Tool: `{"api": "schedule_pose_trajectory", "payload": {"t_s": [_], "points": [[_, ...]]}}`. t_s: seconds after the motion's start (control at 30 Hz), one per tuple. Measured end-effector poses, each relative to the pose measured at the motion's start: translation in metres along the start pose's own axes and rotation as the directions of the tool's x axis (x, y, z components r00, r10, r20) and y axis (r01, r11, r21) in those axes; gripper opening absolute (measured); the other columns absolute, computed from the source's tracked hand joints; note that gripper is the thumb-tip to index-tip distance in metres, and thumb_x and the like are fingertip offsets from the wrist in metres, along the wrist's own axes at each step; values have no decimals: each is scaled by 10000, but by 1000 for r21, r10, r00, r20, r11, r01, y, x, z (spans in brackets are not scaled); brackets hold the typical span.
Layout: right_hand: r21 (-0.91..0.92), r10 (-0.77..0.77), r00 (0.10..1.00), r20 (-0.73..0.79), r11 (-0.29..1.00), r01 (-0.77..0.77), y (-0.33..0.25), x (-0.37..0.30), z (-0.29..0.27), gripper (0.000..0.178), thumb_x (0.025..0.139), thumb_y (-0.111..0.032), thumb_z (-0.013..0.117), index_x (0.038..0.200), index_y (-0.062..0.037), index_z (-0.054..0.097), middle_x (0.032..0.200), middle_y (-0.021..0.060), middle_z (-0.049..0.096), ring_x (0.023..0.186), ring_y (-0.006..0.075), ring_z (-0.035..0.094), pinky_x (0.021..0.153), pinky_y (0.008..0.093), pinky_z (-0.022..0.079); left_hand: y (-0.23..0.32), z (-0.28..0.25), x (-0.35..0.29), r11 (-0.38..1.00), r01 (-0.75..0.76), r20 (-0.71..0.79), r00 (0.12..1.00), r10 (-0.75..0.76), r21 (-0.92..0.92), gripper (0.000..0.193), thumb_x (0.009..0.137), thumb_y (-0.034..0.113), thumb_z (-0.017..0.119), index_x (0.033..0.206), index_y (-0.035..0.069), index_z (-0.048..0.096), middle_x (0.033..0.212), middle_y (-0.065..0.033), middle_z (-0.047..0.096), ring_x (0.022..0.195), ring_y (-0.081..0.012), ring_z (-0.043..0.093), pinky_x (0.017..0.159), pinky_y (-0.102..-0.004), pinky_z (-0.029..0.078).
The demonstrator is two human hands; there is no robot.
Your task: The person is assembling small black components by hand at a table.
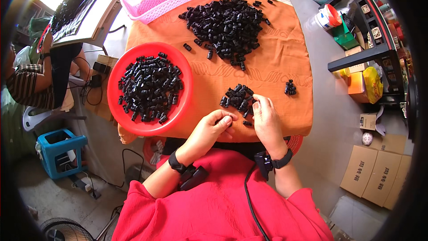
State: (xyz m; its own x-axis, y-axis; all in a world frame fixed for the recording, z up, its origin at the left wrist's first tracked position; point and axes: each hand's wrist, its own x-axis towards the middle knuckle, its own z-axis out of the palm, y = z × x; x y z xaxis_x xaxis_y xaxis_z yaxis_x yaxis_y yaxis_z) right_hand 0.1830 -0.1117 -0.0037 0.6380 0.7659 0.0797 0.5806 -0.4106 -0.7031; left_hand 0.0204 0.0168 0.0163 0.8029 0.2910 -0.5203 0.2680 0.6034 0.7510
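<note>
Just in front of me, a small heap of short black plastic pieces (pixel 238 97) lies on the orange cloth. My left hand (pixel 213 128) is closed at the near table edge, thumb pressed against curled fingers. A bit of black shows in its grip, apparently one such piece. At the right side of the small heap, my right hand (pixel 266 118) has thumb and fingertips drawn together; whatever they pinch is hidden. One loose black piece (pixel 247 123) lies between the hands. A little cluster of black pieces (pixel 290 87) sits apart to the right.
A red basin (pixel 189 90) with many black pieces stands left on the cloth-covered table (pixel 285 40). Behind are a big black pile (pixel 227 27) and a pink basket (pixel 167 11). A person in stripes (pixel 31 78) sits far left, above a blue stool (pixel 60 140). Cartons (pixel 376 172) lie right.
</note>
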Motion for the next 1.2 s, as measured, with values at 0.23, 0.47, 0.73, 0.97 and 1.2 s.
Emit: {"api": "schedule_pose_trajectory", "payload": {"t_s": [0.23, 0.47, 0.73, 0.97, 1.2], "points": [[84, 67, 998, -20, 994, -65, -11, -2, -10, 260, 1019, -106, 493, 1240, 18, 548, 1126, 254, 620, 997, 407, 623, 846, 437, 508, -14, -11, -4, 940, 47, 187, 982, 18, -338, 171, 995, 255, 619, 1061, 98, 607, 960, -8, 628, 789, -93, 611, 647, -220, 468], [-27, 154, 979, 135, 988, -152, -23, -18, -25, 167, 980, -106, 568, 1119, -15, 544, 951, 209, 661, 850, 397, 652, 712, 457, 515, -17, -11, -2, 940, 99, 228, 973, -23, -326, 176, 979, 276, 646, 980, 117, 571, 858, 18, 586, 683, -62, 532, 584, -206, 386], [-48, -20, 993, 112, 999, 26, -18, -18, 0, 225, 892, -76, 675, 1052, -48, 519, 868, 174, 640, 812, 389, 647, 683, 461, 513, -18, -6, -2, 946, 61, 205, 979, 6, -320, 230, 985, 280, 636, 1116, 94, 607, 821, 29, 573, 644, -55, 494, 564, -202, 349], [277, -99, 983, 153, 959, 54, -39, -17, -12, 148, 933, -56, 650, 1080, -38, 648, 933, 101, 629, 759, 200, 617, 660, 316, 490, -21, -9, -2, 920, 73, 204, 979, 8, -386, 289, 979, 275, 649, 1159, 63, 572, 905, 10, 595, 683, -53, 536, 594, -202, 427], [681, -83, 939, 334, 710, -179, -42, -27, -5, 259, 882, 5, 704, 1131, -44, 655, 905, -1, 536, 691, 73, 432, 653, 227, 424, -22, -6, 0, 864, 142, 293, 956, 6, -483, 356, 947, 290, 683, 1208, 80, 564, 992, 9, 584, 774, -76, 537, 690, -206, 440]]}}
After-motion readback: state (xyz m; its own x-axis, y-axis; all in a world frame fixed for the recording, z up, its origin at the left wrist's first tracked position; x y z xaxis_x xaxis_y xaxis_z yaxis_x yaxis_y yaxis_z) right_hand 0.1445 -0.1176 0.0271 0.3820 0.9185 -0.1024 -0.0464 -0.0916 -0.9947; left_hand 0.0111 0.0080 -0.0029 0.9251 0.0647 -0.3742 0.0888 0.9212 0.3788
